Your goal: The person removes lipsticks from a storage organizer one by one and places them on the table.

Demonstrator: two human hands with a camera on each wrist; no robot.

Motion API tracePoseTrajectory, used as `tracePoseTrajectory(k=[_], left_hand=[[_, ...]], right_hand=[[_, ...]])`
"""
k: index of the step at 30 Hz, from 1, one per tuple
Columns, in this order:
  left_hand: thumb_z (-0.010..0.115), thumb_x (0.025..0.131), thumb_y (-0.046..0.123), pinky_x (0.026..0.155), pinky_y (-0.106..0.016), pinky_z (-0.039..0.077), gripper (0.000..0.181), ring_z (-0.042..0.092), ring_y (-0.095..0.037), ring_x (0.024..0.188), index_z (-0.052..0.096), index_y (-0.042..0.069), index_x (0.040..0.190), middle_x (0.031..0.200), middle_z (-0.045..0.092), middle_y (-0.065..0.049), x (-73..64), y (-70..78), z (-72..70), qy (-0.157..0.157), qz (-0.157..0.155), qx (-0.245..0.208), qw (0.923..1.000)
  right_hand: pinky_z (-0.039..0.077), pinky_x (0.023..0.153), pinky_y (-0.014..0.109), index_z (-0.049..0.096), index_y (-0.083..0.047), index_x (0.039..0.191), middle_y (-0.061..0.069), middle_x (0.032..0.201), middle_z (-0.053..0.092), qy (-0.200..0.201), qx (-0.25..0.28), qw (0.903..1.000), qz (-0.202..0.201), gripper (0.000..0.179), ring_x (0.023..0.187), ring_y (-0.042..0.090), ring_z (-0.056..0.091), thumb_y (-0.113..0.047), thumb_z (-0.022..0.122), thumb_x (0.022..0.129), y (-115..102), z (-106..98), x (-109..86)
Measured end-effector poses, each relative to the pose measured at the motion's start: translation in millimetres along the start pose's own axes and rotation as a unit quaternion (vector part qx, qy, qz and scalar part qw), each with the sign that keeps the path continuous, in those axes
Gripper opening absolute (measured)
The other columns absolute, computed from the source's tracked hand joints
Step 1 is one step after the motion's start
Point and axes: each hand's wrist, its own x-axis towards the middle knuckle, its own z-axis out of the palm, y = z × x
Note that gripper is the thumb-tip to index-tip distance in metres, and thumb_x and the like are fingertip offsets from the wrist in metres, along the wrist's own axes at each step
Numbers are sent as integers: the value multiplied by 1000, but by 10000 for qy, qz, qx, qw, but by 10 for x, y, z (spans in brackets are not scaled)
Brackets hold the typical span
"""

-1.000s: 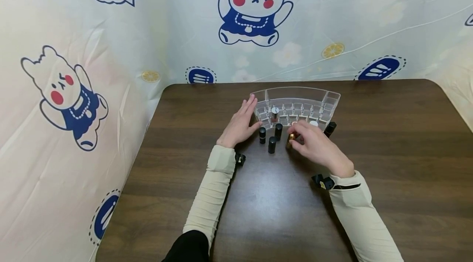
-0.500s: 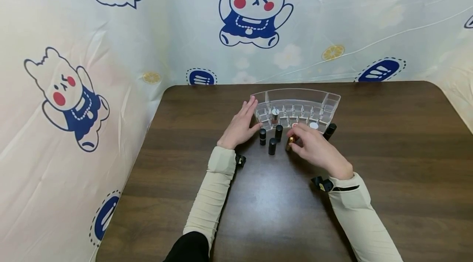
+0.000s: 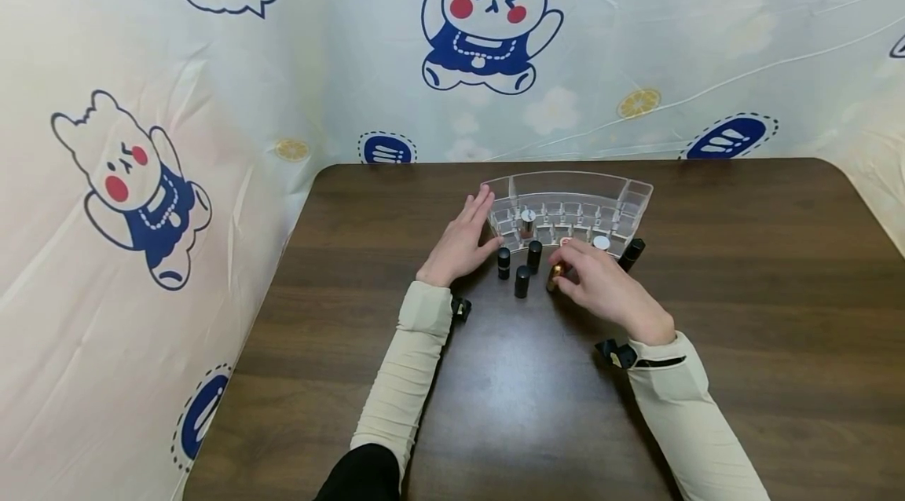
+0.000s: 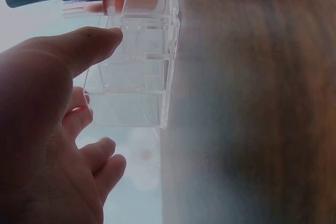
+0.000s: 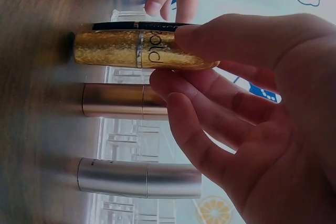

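Observation:
My right hand (image 3: 611, 281) pinches a gold lipstick tube (image 5: 107, 48) between thumb and fingers, its base close to the tabletop. In the right wrist view, a copper lipstick tube (image 5: 113, 100) and a silver one (image 5: 113, 178) stand beyond the fingers. My left hand (image 3: 458, 248) rests at the left end of a clear compartmented organizer (image 4: 131, 109), fingers extended and thumb over its front corner. A silver-topped lipstick (image 3: 527, 224) stands in the organizer. Black lipstick tubes (image 3: 503, 264) stand in front of it, between the hands.
Another black tube (image 3: 632, 254) stands at the organizer's right end, tilted in the head view. The brown wooden table (image 3: 339, 250) extends to both sides and toward the person. A printed cloth (image 3: 353, 30) hangs behind and left of the table.
The head view has tilted slightly, so everything sits a little lower in it. Both hands, the gold lipstick and the organizer keep their places.

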Motion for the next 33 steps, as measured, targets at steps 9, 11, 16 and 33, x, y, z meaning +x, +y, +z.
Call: tracePoseTrajectory(k=[9,11,16,33], left_hand=[[54,98,40,116,-57,24,78,6,-27,152,8,19,157,164,-6,7,-6,-8,-1,-57,36,-8,10000],[54,98,40,116,-56,24,78,6,-27,152,7,19,157,164,-6,8,-10,-6,-4,-62,38,-5,10000],[54,98,40,116,-56,23,78,6,-28,152,7,20,157,164,-6,7,-12,-5,-6,-46,50,6,10000],[55,98,39,115,-57,24,78,8,-28,152,9,19,157,165,-2,4,-6,-15,2,33,81,-16,10000]], right_hand=[[52,75,41,65,-1,101,12,101,64,-121,-56,9998,130,17,84,26,64,-3,69,84,-16,-2,-1],[52,75,41,65,-1,101,13,101,64,-108,-68,9998,132,17,85,27,64,-3,70,84,-17,0,0],[52,74,40,65,0,100,12,98,63,-109,-38,9999,117,17,83,27,64,-4,70,84,-28,-3,-3],[50,71,36,66,-1,100,7,95,60,-126,-28,9999,113,17,80,24,61,-6,70,84,-59,-25,-2]])
